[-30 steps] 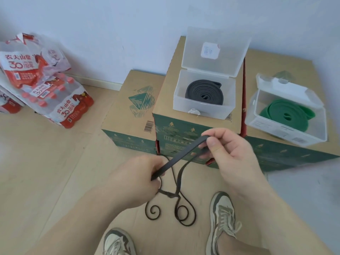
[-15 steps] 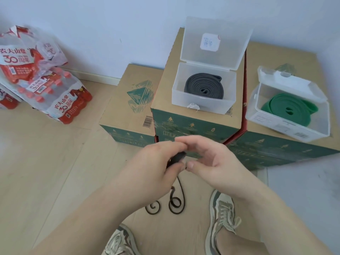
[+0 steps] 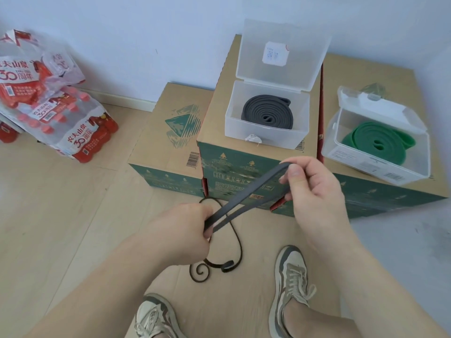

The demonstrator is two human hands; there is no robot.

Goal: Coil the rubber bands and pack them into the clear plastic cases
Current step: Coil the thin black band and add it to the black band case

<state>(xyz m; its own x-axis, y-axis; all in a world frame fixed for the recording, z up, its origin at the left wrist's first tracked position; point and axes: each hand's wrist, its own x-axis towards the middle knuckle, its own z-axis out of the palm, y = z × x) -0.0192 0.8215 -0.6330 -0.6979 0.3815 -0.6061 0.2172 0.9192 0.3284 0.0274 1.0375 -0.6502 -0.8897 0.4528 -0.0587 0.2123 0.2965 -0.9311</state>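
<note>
We see the left hand [image 3: 180,230] just below the middle of the frame, its fingers curled into a fist round the dark rubber band [image 3: 246,192], the back of the hand turned up toward us. The right hand [image 3: 314,191] sits higher and to the right, pinching the looped end of that band between thumb and fingertips, the thumb lying on top. Between the two hands the band runs taut as two flat strands, slanting up from lower left to upper right. Both forearms come in from the bottom edge and converge toward the centre. Below the left hand, the rest of the band hangs in a loop and ends in curls on the wooden floor [image 3: 61,215]. Above the hands, at centre, we find an open clear case [image 3: 266,140] holding a coiled grey band [image 3: 267,113], and at right a second case [image 3: 366,164] holding a coiled green band [image 3: 378,140]. Both cases stand on cardboard boxes [image 3: 170,132].
</note>
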